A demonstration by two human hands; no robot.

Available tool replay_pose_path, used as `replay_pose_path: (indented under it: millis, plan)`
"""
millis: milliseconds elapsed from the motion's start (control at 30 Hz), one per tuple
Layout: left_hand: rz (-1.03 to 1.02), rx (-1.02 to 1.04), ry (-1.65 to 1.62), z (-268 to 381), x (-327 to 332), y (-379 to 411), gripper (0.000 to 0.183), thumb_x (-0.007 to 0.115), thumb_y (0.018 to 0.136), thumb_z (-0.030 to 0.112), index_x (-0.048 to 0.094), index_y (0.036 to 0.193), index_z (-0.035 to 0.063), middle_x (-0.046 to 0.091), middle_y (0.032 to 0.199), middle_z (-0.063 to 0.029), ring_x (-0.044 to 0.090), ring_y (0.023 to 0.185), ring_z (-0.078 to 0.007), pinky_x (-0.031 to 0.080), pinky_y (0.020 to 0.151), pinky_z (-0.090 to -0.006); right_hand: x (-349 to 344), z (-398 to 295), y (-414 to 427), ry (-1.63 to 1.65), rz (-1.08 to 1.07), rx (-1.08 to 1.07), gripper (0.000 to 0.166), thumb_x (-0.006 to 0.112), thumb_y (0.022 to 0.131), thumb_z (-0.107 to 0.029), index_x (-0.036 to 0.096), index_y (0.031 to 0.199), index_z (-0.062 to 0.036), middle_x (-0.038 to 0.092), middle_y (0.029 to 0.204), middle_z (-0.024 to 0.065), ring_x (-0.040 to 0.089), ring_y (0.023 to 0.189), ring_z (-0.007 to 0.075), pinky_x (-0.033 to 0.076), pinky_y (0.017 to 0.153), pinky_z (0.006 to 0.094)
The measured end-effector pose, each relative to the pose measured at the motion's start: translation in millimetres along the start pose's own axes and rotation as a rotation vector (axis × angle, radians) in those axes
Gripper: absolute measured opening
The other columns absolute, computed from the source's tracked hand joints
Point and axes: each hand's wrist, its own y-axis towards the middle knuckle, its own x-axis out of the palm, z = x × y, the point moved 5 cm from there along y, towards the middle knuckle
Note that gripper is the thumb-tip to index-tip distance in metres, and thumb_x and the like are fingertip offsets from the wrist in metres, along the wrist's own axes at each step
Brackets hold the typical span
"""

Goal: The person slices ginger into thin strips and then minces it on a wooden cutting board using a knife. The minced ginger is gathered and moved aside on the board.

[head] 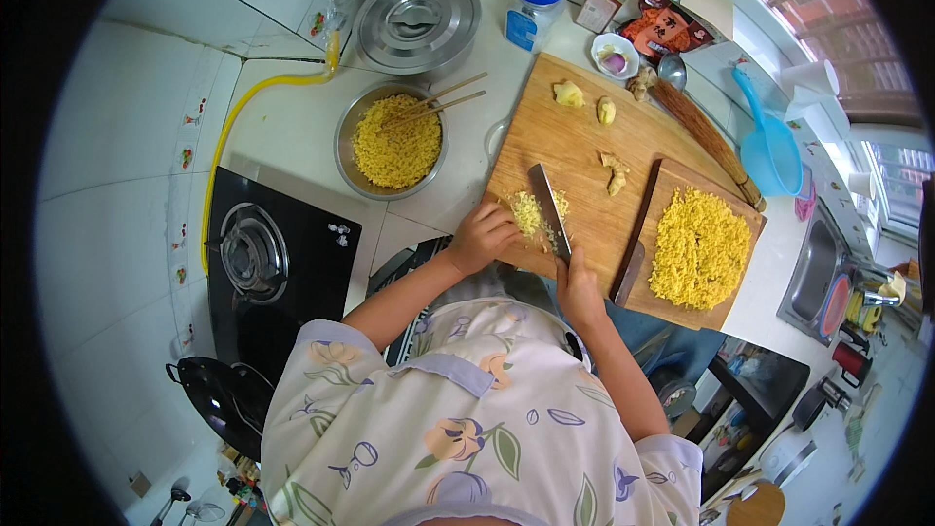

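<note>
My right hand (580, 286) grips the handle of a kitchen knife (549, 206), its blade across a pile of finely chopped pale yellow bits (527, 212), probably ginger. At the pile's left side, my left hand (483, 235) has its fingers curled by the near-left edge of the large wooden cutting board (570, 150); whether they pinch anything is hidden. Peeled ginger pieces (568, 94) and a knobbly ginger piece (615, 173) lie farther up the board. A smaller wooden board (637, 263), bearing minced yellow food (700, 248), rests on its right part.
A metal bowl (342, 161) with yellow crumbly food and chopsticks (449, 98) stands left. Nearby are a lidded steel pot (416, 22), gas stove (307, 234), blue-lidded jar (537, 11) and small white dish (612, 44). Right are a bamboo brush (705, 135), blue ladle (773, 153) and sink (811, 263).
</note>
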Motion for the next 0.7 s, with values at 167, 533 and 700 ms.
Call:
replay_pose_path:
  millis: [167,533,700]
  plan:
    - [0.013,-0.056,-0.038,-7,-11,6,0.017,0.072,0.072,0.015,0.063,0.08,0.0037,0.061,0.1,-0.0094,0.057,0.095,-0.0279,0.047,0.081,-0.0368,3,2,-1,0.009,0.032,-0.009,0.019,0.051,0.093,-0.018,0.043,0.098,-0.0012,0.058,0.069,0.0325,0.057,0.067,0.0513,0.044,0.058,0.0582]
    - [-0.069,-0.106,-0.05,-4,-7,-8,0.021,0.075,0.07,0.011,0.063,0.085,0.0028,0.061,0.1,-0.0101,0.057,0.094,-0.029,0.048,0.081,-0.0379,7,-1,-4,-0.008,0.027,-0.083,0.02,0.052,0.093,-0.018,0.041,0.097,-0.0017,0.059,0.068,0.0308,0.057,0.065,0.0508,0.044,0.056,0.0582]
    - [0.006,-0.099,-0.042,-2,-7,-10,0.015,0.07,0.07,0.004,0.062,0.083,0.0017,0.061,0.094,-0.0104,0.058,0.085,-0.028,0.049,0.074,-0.0358,13,-6,-5,-0.166,-0.142,-0.058,0.018,0.049,0.094,-0.018,0.04,0.098,-0.0027,0.06,0.068,0.0279,0.059,0.064,0.0478,0.046,0.054,0.0565]
